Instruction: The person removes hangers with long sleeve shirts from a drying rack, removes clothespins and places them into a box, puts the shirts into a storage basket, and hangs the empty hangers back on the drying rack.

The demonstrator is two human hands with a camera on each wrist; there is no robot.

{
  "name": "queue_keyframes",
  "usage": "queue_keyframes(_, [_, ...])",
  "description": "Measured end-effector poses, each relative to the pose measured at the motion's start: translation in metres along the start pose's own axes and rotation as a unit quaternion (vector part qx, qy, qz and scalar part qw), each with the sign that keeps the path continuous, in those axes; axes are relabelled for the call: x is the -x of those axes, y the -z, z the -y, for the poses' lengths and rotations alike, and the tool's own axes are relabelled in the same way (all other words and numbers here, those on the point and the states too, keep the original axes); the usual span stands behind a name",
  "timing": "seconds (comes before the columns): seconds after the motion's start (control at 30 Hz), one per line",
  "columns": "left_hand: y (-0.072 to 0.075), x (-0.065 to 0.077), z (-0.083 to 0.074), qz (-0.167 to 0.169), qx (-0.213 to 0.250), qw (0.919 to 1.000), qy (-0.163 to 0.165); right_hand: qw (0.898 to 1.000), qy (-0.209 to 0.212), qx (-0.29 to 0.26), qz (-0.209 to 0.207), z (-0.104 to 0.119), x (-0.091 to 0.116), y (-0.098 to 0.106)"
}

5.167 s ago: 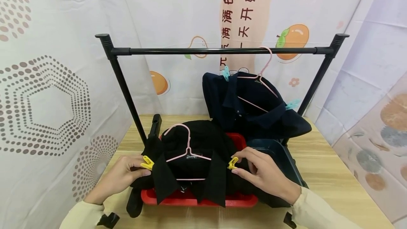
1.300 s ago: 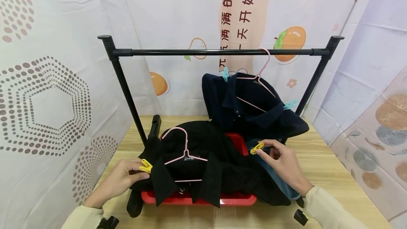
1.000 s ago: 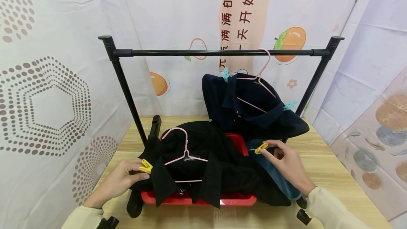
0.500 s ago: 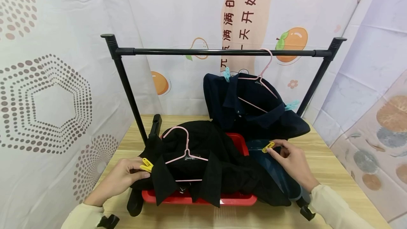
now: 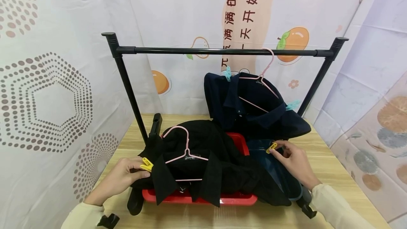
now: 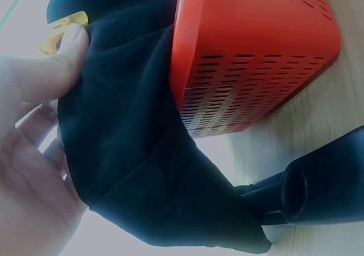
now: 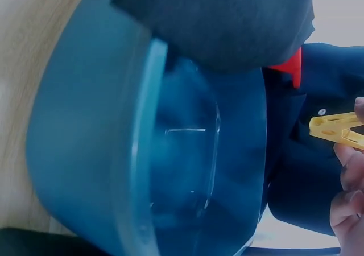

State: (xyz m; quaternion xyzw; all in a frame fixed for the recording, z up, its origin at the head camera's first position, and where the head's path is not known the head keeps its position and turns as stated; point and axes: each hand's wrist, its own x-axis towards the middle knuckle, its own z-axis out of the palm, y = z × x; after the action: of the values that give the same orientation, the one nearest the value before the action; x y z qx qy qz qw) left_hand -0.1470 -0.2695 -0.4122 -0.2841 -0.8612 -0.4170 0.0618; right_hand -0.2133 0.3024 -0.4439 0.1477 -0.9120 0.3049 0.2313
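A black collared shirt (image 5: 197, 137) lies over the red basket (image 5: 233, 200), with a pink hanger (image 5: 187, 151) in its collar. My left hand (image 5: 125, 176) pinches the shirt's left shoulder beside a yellow clothespin (image 5: 147, 165) clipped there. In the left wrist view, the thumb overlaps that clothespin (image 6: 65, 28) and the fingers lie behind the cloth. My right hand (image 5: 295, 162) pinches a second yellow clothespin (image 5: 271, 147) between thumb and forefinger. It is off the shirt, above the blue basin (image 5: 295, 190). The shirt's right shoulder carries no clothespin and droops over the basin's side.
A black rack's rail (image 5: 190, 51) spans above, behind the basket. From it a navy shirt (image 5: 251, 98) hangs on a pink hanger (image 5: 267, 66), with light blue clothespins (image 5: 292, 105) at its shoulders. The rack's black feet (image 5: 135, 200) stand on the wooden table (image 5: 337, 172).
My right hand has drawn its clothespin off the shirt's right shoulder and moved right, over the basin. That shoulder has sagged. My left hand has hardly moved.
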Motion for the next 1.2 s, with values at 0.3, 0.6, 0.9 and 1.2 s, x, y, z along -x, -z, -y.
queue_keyframes(0.3, [0.0,0.002,0.001,-0.004,-0.006,1.0,-0.006,1.0,0.012,0.026,0.008,-0.007,-0.001,-0.003])
queue_keyframes(0.6, [0.0,0.003,0.002,-0.004,-0.009,0.9999,-0.009,0.998,0.032,0.041,0.022,-0.017,-0.002,-0.007])
queue_keyframes(0.9, [0.0,0.003,0.003,-0.001,-0.005,0.9999,-0.013,0.997,0.021,0.058,0.036,-0.026,-0.002,-0.008])
queue_keyframes(1.2, [-0.001,0.003,0.003,-0.003,-0.004,0.9999,-0.013,0.996,0.029,0.076,0.036,-0.031,-0.002,-0.01])
